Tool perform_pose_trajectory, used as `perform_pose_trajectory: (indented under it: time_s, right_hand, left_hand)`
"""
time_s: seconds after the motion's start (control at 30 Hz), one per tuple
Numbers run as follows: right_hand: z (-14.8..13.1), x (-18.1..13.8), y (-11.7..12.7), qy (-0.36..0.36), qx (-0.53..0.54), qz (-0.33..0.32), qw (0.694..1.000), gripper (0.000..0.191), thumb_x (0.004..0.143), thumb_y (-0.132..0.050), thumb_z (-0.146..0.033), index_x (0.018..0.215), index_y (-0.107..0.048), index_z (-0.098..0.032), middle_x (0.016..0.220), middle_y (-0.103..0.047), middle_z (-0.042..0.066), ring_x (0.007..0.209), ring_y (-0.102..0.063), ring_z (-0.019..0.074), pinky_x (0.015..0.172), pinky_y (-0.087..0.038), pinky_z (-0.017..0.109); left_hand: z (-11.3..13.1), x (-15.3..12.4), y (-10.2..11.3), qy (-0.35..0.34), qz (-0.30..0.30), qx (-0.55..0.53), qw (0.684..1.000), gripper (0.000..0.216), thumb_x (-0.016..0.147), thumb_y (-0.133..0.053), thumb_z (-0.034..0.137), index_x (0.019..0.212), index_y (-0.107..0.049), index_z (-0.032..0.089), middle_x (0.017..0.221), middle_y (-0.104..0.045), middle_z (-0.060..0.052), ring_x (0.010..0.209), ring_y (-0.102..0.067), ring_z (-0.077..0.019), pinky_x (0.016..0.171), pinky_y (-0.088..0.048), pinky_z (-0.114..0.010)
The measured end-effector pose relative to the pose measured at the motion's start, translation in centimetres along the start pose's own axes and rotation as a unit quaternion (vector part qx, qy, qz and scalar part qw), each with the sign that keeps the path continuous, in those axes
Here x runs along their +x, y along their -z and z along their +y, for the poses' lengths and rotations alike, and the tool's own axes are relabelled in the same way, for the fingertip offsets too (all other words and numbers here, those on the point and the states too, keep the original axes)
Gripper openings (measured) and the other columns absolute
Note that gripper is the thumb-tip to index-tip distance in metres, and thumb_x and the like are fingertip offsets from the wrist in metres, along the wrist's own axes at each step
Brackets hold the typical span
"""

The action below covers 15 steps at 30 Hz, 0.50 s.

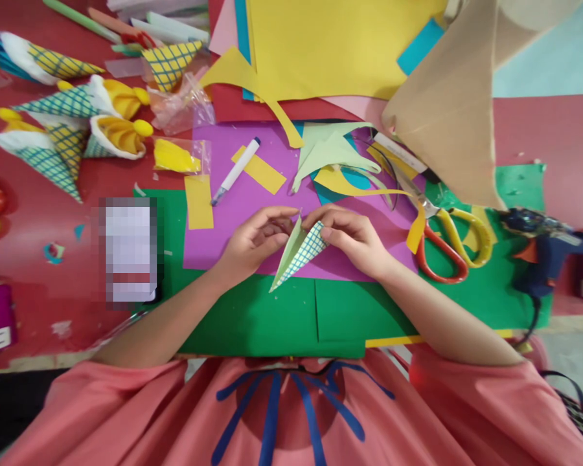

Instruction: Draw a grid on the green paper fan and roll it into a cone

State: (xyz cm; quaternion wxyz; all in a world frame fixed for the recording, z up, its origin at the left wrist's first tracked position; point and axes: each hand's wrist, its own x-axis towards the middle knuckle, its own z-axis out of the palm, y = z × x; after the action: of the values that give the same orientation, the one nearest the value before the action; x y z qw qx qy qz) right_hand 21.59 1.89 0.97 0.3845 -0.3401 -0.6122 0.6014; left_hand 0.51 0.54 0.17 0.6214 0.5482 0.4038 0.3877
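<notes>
Both hands hold a pale green paper cone [297,254] with a blue grid drawn on it, its tip pointing toward me. My left hand [253,241] pinches the cone's open top edge from the left. My right hand [350,237] has its fingers curled over the gridded side on the right. The cone hovers above a purple sheet [252,194] lying on green sheets [282,317].
Finished gridded cones with yellow and white filling [72,129] lie at the far left. A white marker [236,171], yellow strips [198,202], red-and-yellow scissors [447,239], a blue glue gun [544,249], a yellow sheet [330,45] and a tan sheet [447,110] surround the hands.
</notes>
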Motion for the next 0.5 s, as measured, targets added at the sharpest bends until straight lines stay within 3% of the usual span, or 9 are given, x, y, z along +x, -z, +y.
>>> perform_pose_trajectory:
  time_s: [0.17, 0.37, 0.5]
  right_hand:
    - [0.03, -0.12, -0.09, 0.002, 0.006, -0.046, 0.999, 0.020, 0.089, -0.052, -0.024, 0.071, -0.055, -0.016, 0.093, -0.065, 0.005, 0.087, -0.060, 0.0131, 0.082, -0.045, 0.028]
    - [0.14, -0.30, -0.08, -0.017, 0.012, -0.053, 0.998, 0.019, 0.089, -0.053, -0.027, 0.075, -0.058, -0.016, 0.092, -0.066, 0.005, 0.087, -0.060, 0.0134, 0.081, -0.046, 0.028]
    - [0.15, -0.25, -0.06, -0.014, 0.012, -0.057, 0.998, 0.020, 0.089, -0.053, -0.028, 0.075, -0.059, -0.015, 0.094, -0.066, 0.006, 0.087, -0.061, 0.0142, 0.081, -0.047, 0.029]
  left_hand:
    - [0.25, -0.05, 0.00, 0.017, -0.051, 0.015, 0.998, 0.038, 0.086, -0.060, 0.038, 0.124, -0.058, 0.029, 0.087, -0.054, -0.001, 0.077, -0.055, -0.0104, 0.070, -0.049, -0.021]
    - [0.37, 0.07, 0.22, 0.022, -0.056, 0.055, 0.997, 0.030, 0.085, -0.061, 0.038, 0.113, -0.060, 0.026, 0.103, -0.053, -0.003, 0.092, -0.057, -0.0136, 0.080, -0.049, -0.025]
    - [0.61, 0.23, 0.23, -0.004, -0.040, 0.117, 0.992, 0.016, 0.085, -0.061, 0.036, 0.094, -0.063, 0.022, 0.095, -0.054, -0.002, 0.093, -0.056, -0.0132, 0.080, -0.048, -0.024]
